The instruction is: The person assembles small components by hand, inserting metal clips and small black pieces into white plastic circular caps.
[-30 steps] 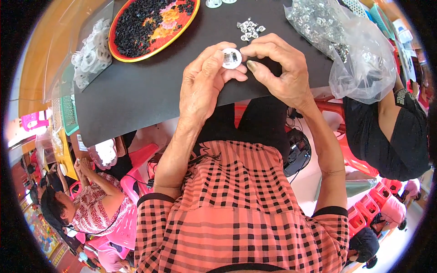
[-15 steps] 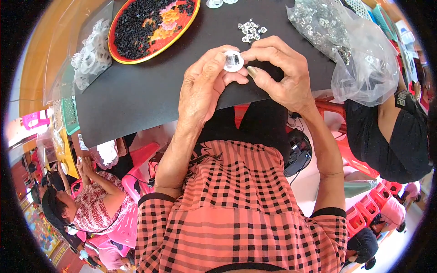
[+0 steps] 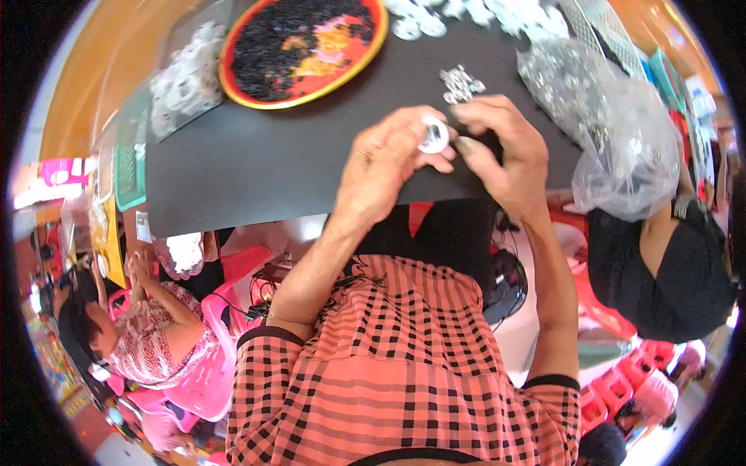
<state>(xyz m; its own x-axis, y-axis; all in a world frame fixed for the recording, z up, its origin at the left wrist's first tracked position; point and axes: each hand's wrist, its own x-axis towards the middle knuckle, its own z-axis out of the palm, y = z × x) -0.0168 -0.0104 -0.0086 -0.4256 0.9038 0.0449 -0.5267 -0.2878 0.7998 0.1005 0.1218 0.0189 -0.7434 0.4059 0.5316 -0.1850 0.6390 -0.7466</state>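
My left hand (image 3: 381, 159) is closed, pinching a small round white plastic piece (image 3: 433, 135) with a dark spot in its middle, held just above the table. My right hand (image 3: 509, 155) is beside it, thumb and forefinger apart near the piece's right side. Motion smears its fingertips, but nothing shows between them. Just beyond the right fingers lies a small heap of clear, shiny pieces (image 3: 461, 84). To the far left of the hands stands a round red tray with a yellow rim (image 3: 307, 99), holding many small black pieces (image 3: 268, 58).
A clear plastic bag (image 3: 622, 155) of shiny pieces lies at the right table edge. White ring-like pieces fill a bag (image 3: 186, 81) at left, and more white pieces (image 3: 420, 23) lie at the back. One person (image 3: 167, 326) sits at left; another in black (image 3: 660, 272) at right.
The view has shifted, so the table and hands appear lower and farther right. White pieces at the back show more. My left hand still holds the round piece; the right fingers have drawn slightly off it.
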